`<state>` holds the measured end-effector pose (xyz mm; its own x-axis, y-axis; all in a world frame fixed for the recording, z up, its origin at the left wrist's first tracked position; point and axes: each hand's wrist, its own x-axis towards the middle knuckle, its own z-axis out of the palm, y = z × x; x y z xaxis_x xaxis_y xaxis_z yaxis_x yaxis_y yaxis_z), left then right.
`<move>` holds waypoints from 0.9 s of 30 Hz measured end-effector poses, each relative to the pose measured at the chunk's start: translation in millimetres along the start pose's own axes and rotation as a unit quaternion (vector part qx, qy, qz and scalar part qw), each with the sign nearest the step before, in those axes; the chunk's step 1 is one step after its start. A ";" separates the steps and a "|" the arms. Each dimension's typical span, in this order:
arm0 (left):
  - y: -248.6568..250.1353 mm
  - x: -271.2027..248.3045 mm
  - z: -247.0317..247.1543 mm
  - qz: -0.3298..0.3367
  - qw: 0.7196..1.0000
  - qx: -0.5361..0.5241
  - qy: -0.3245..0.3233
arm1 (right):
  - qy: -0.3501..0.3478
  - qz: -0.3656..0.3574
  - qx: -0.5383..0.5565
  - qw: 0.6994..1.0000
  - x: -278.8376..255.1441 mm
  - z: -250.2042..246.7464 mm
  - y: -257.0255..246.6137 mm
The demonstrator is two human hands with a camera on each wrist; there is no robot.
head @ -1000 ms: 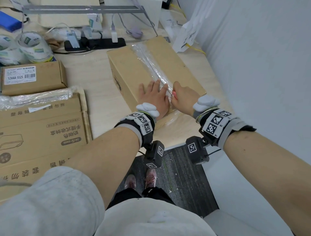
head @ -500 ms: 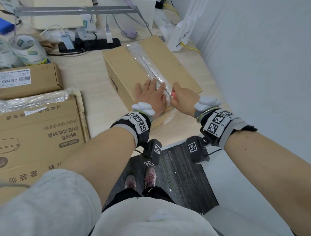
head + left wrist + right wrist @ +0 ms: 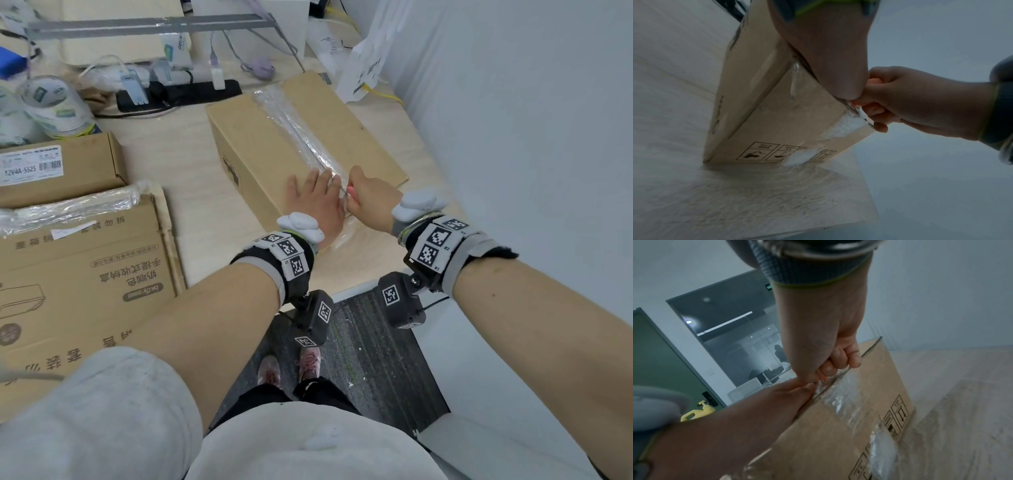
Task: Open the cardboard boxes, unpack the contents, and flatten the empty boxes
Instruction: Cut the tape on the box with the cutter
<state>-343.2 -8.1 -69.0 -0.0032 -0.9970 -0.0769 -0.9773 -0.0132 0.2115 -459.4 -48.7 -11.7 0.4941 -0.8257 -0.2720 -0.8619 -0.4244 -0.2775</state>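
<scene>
A closed cardboard box (image 3: 253, 137) lies on the table with clear tape (image 3: 294, 126) along its top seam. My left hand (image 3: 318, 202) presses flat on the lid at the near end, fingers straight, just left of the seam. My right hand (image 3: 371, 197) is a fist beside it, gripping a small red tool (image 3: 352, 193) whose tip meets the tape at the near end of the seam. The tool's blade is hidden. In the left wrist view, the right hand (image 3: 910, 100) sits at the top edge of the box (image 3: 777, 113). The right wrist view shows the fist (image 3: 818, 337) on the taped edge of the box (image 3: 849, 426).
A large flat printed carton (image 3: 78, 274) and a small labelled box (image 3: 68, 168) lie at the left. Tape rolls (image 3: 51, 102), a black power strip (image 3: 181, 92) and a white paper bag (image 3: 363, 68) stand behind. A white wall (image 3: 513, 137) is close on the right.
Both hands stay at the near end of the seam with hardly any movement. Only the head view has shifted slightly.
</scene>
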 end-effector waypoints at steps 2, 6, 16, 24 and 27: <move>1.3 0.5 0.8 0.001 1.000 0.006 -0.005 | -0.006 0.001 -0.001 1.000 -1.2 -0.8 2.1; 2.7 2.0 0.0 0.000 1.000 0.022 -0.014 | -0.013 0.003 -0.001 1.000 -3.5 -1.0 5.6; 1.2 2.4 -0.3 0.007 0.999 0.026 -0.023 | -0.018 0.003 -0.001 1.000 -14.4 -3.1 5.4; -0.3 1.7 2.1 0.008 0.999 0.029 -0.021 | -0.039 0.005 0.014 0.999 -21.6 -6.9 10.0; 0.3 1.0 2.1 0.011 0.999 0.028 -0.020 | -0.027 0.014 0.029 0.999 -26.1 -6.3 11.5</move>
<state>-343.9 -9.0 -71.0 -0.0325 -0.9931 -0.1125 -0.9871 0.0142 0.1594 -482.9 -34.4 -2.0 0.4767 -0.8152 -0.3289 -0.8683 -0.3783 -0.3209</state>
